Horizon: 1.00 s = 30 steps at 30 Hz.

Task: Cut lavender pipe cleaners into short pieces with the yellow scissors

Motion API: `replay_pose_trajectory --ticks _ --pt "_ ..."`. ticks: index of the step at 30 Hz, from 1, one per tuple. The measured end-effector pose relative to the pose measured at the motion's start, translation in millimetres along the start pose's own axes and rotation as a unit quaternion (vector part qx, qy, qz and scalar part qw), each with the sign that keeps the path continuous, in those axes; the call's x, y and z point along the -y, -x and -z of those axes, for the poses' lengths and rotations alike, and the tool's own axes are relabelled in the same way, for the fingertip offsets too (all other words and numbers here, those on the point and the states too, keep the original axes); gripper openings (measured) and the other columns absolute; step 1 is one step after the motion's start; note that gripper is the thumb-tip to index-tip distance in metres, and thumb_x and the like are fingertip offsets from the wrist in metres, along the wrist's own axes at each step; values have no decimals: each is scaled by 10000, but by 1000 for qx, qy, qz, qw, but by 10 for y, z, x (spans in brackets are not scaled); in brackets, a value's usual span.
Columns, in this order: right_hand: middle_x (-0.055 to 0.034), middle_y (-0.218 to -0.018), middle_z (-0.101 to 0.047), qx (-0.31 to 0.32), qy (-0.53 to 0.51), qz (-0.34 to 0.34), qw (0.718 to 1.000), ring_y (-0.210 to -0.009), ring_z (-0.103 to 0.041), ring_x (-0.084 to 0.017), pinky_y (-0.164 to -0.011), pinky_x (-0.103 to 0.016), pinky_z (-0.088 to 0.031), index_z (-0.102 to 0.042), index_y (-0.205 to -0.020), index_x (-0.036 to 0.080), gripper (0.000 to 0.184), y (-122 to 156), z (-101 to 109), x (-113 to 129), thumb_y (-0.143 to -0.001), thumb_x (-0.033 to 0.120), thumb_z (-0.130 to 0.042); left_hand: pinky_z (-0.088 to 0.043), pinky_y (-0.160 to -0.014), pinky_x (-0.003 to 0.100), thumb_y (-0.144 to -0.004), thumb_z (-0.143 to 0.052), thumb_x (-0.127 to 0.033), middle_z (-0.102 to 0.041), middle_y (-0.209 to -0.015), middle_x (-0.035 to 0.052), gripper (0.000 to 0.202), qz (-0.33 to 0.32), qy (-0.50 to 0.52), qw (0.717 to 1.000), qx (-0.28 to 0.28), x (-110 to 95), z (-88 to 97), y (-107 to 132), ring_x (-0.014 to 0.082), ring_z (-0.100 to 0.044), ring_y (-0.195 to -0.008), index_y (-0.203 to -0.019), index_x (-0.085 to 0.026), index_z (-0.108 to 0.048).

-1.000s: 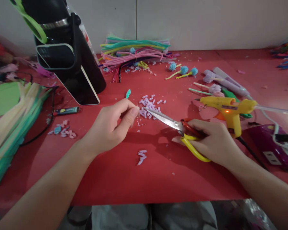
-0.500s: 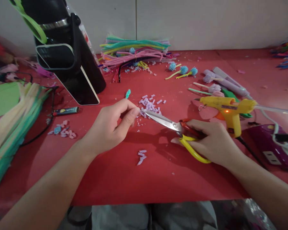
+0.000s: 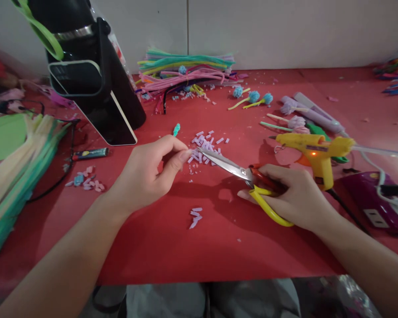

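With the bare left hand, left of centre, pinches thumb and forefinger together; cannot make out for certain any small thing caught between. With the bare right hand, right of centre, grips silver-bladed scissors with yellow and red handles, pointing left, tips near the pinched fingertips.

Perhaps held at this slant to keep the blades beside the fingers, low over a loose heap of short lilac pieces at the centre of the frame. Probably gathered there for easy reach, apart from a few matching lilac strays below and a mixed mound of pink, lilac and blue bits at left.

At right, lying on the red table, a yellow plastic glue gun with a glowing orange light, nozzle to the left; seemingly parked just beyond the right hand, ready yet out of the way. Fitted into its rear, a long translucent rod.

At upper left, a tall black bottle with a metallic band; contents hidden from view. At lower right, below the table edge, crinkled clear plastic, possibly a bag; too dim to tell of any contents.
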State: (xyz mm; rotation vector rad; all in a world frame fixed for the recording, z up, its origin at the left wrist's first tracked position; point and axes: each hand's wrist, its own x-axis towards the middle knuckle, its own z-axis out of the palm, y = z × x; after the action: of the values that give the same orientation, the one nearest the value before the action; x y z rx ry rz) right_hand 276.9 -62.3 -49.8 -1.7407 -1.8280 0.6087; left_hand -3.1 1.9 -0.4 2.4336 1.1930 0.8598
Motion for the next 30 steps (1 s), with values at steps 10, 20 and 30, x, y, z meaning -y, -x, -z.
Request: replay_pose_trajectory --ticks 10,20,30 --pt "63 -604 -290 -1 14 -8 1000 -578 -248 -97 -481 -240 -236 -442 -637 201 562 4 12 7 -622 662 -765 -488 -663 213 -930 -612 -268 -747 -792 -25 108 -52 -48 997 -18 47 29 -10 104 -674 -688 -889 -217 -698" --pt "60 -608 -293 8 8 -18 1000 -588 -244 -101 -494 -252 -231 -502 -650 192 545 3 11 14 -613 668 -764 -508 -684 196 -911 -655 -259 -787 -851 -10 86 -109 -76 990 -53 113 70 10 114 -729 -750 -923 -221 -731" --pt "58 -600 -331 26 1 -22 999 -593 -270 -104 -507 -259 -252 -567 -681 176 510 1 30 62 -630 640 -773 -520 -689 207 -916 -642 -245 -788 -864 0 106 -119 -111 986 -47 79 56 12 131 -732 -756 -944 -213 -740"
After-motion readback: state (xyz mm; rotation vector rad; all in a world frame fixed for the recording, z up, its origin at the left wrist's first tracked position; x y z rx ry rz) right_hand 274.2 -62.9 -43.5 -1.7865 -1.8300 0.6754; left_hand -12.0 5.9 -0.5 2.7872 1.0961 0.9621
